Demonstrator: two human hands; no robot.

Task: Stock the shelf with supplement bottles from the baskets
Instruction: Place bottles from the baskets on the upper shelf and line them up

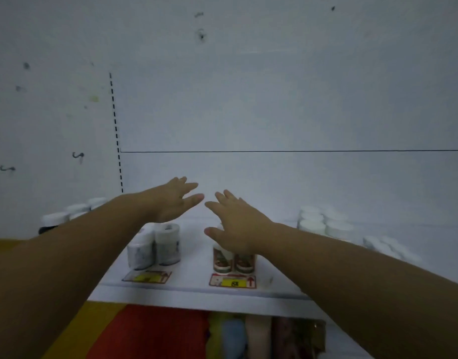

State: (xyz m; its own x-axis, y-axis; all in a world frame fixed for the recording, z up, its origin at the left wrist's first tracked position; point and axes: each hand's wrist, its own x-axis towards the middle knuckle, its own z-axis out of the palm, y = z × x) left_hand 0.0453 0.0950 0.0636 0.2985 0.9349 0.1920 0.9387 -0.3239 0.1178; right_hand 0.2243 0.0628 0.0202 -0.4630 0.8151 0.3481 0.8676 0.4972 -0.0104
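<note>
Nearest the camera, below the front lip of the white shelf (197, 299), a blurred row of coloured packages (238, 335) in red, yellow, pale blue and beige is seen on a lower level. Two bare forearms are stretched forward over the shelf from either side. On the shelf's front edge two yellow-and-red price labels (232, 281) are stuck, one below each group of bottles. Just behind the left label a pair of white-capped bottles with grey-white wrappers (155, 248) is stood upright, touching one another. Just behind the right label two white bottles with red-and-green printed labels (233, 260) are stood side by side, their tops partly covered by the right hand (238, 224), which is held flat above them with its fingers (222, 196) spread apart and the thumb out; whether the palm rests on the caps cannot be told. The left hand (175, 200) is held further in, over bare shelf, its fingers extended and slightly apart, grasping nothing. Further back, a cluster of plain white-capped bottles (323, 221) is seen at the right, and a blurred row of white-capped bottles (67, 215) at the left. Behind everything the white back panel (274, 99) is crossed by a thin horizontal seam and a slotted vertical upright (115, 130).
</note>
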